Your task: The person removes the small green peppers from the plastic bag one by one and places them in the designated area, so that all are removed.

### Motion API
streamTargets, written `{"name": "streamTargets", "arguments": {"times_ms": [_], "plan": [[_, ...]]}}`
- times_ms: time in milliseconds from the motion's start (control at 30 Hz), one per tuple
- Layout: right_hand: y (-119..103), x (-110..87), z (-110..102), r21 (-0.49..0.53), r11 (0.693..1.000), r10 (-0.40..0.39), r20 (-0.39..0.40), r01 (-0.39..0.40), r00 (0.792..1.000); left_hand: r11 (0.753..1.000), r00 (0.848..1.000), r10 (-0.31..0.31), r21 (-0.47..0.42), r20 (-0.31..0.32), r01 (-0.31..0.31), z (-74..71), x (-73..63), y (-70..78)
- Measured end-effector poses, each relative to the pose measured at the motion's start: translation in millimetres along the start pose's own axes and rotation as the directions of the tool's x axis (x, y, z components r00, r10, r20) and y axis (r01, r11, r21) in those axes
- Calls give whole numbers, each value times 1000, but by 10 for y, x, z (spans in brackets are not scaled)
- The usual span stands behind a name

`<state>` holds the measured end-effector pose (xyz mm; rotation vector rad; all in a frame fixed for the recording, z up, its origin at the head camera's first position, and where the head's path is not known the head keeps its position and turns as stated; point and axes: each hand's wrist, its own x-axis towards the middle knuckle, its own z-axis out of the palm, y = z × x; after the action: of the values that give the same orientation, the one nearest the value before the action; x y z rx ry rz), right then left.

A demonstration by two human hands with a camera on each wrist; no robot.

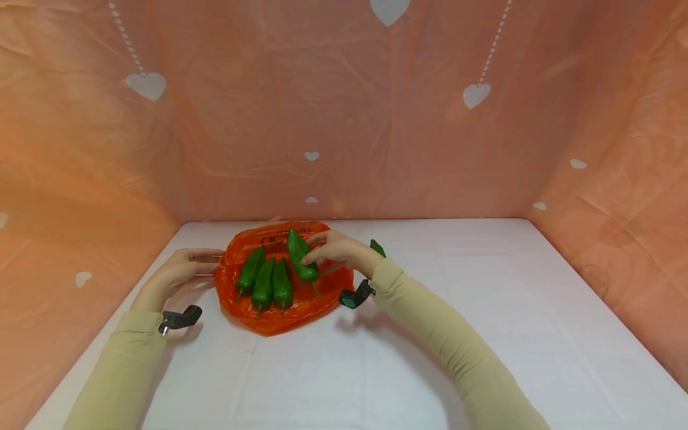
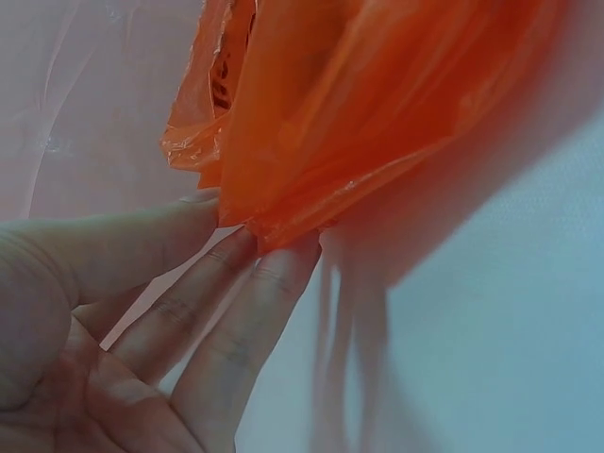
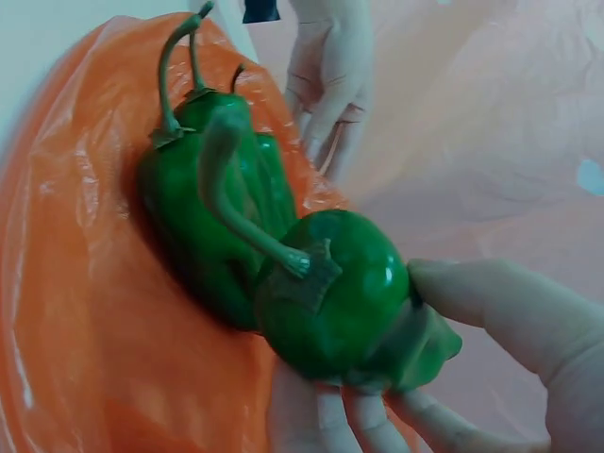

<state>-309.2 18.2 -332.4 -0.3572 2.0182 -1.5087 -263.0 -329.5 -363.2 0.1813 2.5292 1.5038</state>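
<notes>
My left hand [image 1: 180,272] pinches the left edge of an orange plastic bag [image 1: 269,325]. In the left wrist view, the thumb and fingertips meet at the crumpled edge of the bag [image 2: 302,179]. Between the thumb and fingers of my right hand [image 1: 344,249] is a green pepper [image 1: 300,254], tilted above the right part of the bag. Its curved stem and round stem end face the camera in the right wrist view, where the pepper [image 3: 344,283] partly covers the others. Several green peppers [image 1: 263,283] lie side by side on the bag, stems toward me.
Beyond my right wrist, another green pepper [image 1: 378,247] shows only in part, the rest hidden by the arm. A white-covered table [image 1: 457,286] carries everything. Orange sheets with white hearts [image 1: 349,119] hang at the back and both sides. Dark printing marks the bag's far part.
</notes>
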Motion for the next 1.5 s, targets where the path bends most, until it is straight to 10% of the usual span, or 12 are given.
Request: {"name": "streamTargets", "arguments": {"times_ms": [1500], "plan": [[340, -644, -966, 75, 994, -67, -140, 78, 988, 998, 999, 34, 61, -37, -32, 55, -25, 15]]}}
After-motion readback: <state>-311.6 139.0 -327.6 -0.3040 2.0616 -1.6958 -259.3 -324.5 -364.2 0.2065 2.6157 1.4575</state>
